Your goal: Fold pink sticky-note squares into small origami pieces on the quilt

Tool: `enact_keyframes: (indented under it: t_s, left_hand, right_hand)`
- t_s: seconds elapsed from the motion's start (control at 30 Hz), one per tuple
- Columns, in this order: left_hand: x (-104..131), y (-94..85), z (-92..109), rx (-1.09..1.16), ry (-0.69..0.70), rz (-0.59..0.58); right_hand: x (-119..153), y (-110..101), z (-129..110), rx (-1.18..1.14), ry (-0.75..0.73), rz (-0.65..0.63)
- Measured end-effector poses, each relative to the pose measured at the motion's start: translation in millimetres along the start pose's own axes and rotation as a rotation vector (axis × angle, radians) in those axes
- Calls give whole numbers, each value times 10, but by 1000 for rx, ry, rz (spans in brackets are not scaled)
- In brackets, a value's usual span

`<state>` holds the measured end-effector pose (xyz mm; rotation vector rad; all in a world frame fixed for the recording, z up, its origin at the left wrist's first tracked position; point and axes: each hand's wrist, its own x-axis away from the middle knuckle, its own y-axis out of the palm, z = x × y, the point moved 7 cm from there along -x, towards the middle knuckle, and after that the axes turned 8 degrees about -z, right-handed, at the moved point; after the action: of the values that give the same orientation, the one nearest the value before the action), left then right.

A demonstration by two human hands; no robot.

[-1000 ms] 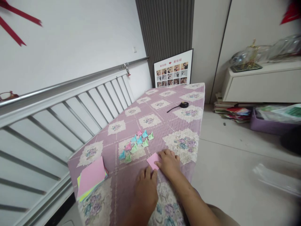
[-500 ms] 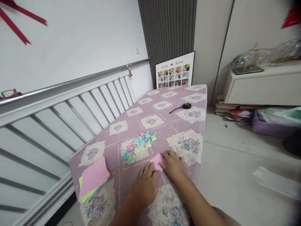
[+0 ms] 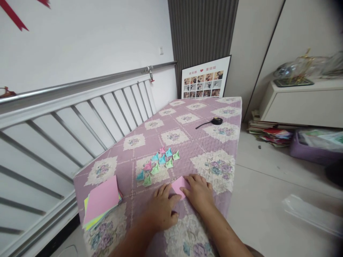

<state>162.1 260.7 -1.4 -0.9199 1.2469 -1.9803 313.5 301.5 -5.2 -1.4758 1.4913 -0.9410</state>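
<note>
A small folded piece of pink paper (image 3: 180, 186) lies flat on the flowered tablecloth (image 3: 193, 141), between my two hands. My right hand (image 3: 199, 192) holds it down from the right, thumb on top and fingers along its edge. At the paper's left corner, my left hand (image 3: 162, 208) rests with thumb and fingers spread apart; whether a fingertip touches the paper is hard to tell. Beyond the hands sit several small folded paper shapes, among them a blue one (image 3: 162, 159), a green one (image 3: 154, 168) and a pink one (image 3: 148, 165).
A stack of coloured paper (image 3: 103, 200), pink on top, lies at the table's left. Farther back is a black tape measure (image 3: 216, 121). A white radiator (image 3: 107, 117) borders the left side. Behind the table leans a photo board (image 3: 205, 80); a purple bin (image 3: 308, 148) stands at right.
My left hand has drawn slightly left, its thumb now farther from the fingers. My right hand stays on the pink paper. The view has shifted slightly.
</note>
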Motion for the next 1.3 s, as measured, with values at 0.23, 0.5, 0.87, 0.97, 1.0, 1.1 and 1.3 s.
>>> enact_keyframes:
  t_s: [0.23,0.5,0.87,0.97,1.0,1.1,1.3]
  left_hand:
    - [-324,-247,-239,217,-235,160]
    - [-685,-215,-334,216,-305,27]
    - [-704,-290,-294,327,-276,-56]
    - [-682,-249,-320,393,-241,-52]
    - [-668,-238,-331,415,-229,-50]
    - [-597,-227,-359,468,-198,-27]
    - [-353,-281,-377,491,-152,71]
  right_hand:
    - [-3,17,4,-6,0,2]
    - [7,55,13,13,-18,5]
    - [10,83,19,-30,-31,-14]
    - [-5,98,27,-116,-42,-39]
    - [-11,106,20,-160,-54,-60]
    - [-24,97,-29,-324,-106,-126]
    - [11,-16,-309,-536,-379,-246]
